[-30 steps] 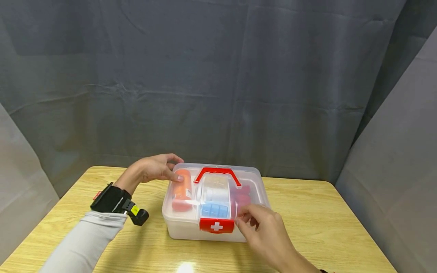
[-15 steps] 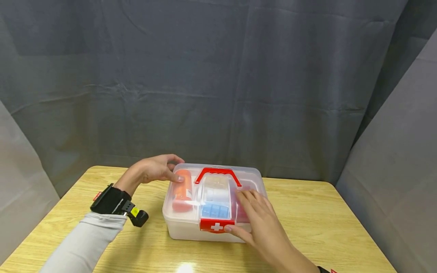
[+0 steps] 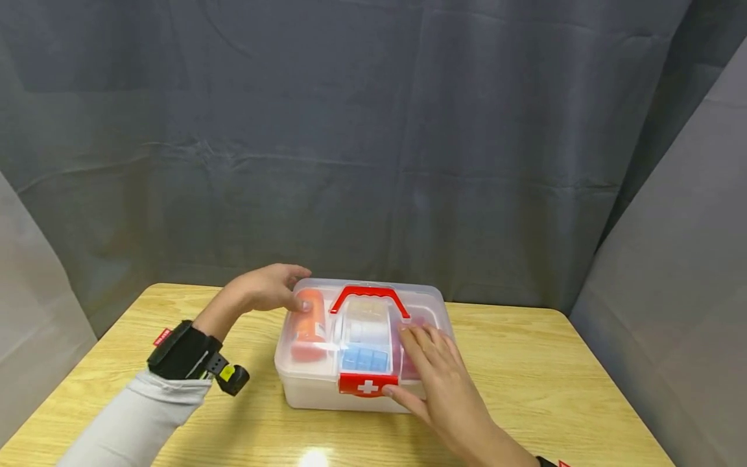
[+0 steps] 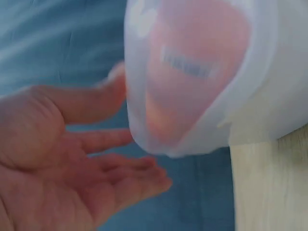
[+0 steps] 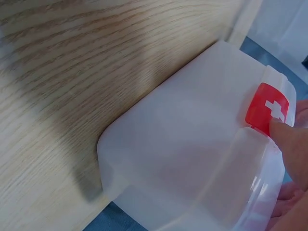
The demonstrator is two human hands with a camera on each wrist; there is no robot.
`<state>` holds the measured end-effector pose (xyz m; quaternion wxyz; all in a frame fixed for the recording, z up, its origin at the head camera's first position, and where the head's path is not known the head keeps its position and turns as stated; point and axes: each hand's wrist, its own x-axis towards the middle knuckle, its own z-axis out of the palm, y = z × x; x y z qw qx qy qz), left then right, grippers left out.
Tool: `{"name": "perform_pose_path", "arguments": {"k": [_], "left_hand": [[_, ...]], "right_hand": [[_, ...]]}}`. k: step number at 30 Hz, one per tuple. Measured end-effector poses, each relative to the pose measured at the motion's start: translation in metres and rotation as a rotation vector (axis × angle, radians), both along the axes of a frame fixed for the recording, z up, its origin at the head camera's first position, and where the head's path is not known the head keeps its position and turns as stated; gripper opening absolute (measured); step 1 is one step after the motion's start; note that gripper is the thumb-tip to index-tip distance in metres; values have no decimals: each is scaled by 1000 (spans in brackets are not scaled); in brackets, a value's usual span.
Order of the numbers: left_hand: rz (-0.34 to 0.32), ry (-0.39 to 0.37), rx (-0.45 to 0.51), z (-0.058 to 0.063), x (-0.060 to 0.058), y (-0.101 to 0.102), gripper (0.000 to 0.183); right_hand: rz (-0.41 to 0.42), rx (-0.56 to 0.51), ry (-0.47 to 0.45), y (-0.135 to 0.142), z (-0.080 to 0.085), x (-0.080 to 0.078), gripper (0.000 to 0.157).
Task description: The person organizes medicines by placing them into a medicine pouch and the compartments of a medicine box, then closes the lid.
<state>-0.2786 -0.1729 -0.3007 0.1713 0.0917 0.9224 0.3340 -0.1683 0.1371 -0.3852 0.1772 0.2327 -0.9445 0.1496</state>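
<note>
A translucent plastic first-aid box (image 3: 315,392) sits on the table with its lid down. Its front latch (image 3: 353,383) is red with a white cross, and a red handle (image 3: 370,291) lies on the lid. At the far left corner is my left hand (image 3: 262,288), thumb on the lid's edge and fingers extended behind the corner. My right hand (image 3: 446,383) lies with its fingers over the right part of the lid, and its thumb (image 5: 285,132) presses the latch. Through the lid show an orange item (image 3: 310,318), a blue gridded case (image 3: 364,358) and something pinkish beneath the right fingers.
The wooden table (image 3: 513,363) extends to both sides of the box. A dark grey curtain (image 3: 350,143) hangs behind it, with pale cloth panels (image 3: 671,259) at either side. The left wrist carries a black strap with a small camera (image 3: 233,379).
The right hand has gone from curled fingers at the latch's right edge to fingers spread over the lid with the thumb on the latch. The left hand and box stay in place.
</note>
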Motion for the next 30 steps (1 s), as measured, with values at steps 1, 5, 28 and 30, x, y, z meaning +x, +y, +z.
{"name": "perform_pose_path", "arguments": {"k": [1,5,28,30], "left_hand": [[-2,60,-52,2,5,4,71],[-11,306,-184,5,31,24,50],[-128,817,-220,-45,117,64,88],[-120,822,-226,-49,118,63,91]], "right_hand": [[2,-3,2,0,0,0,89],[7,-2,24,0,-1,0,90],[45,8,113,1,-3,-1,90],[48,7,116,1,-3,-2,91]]}}
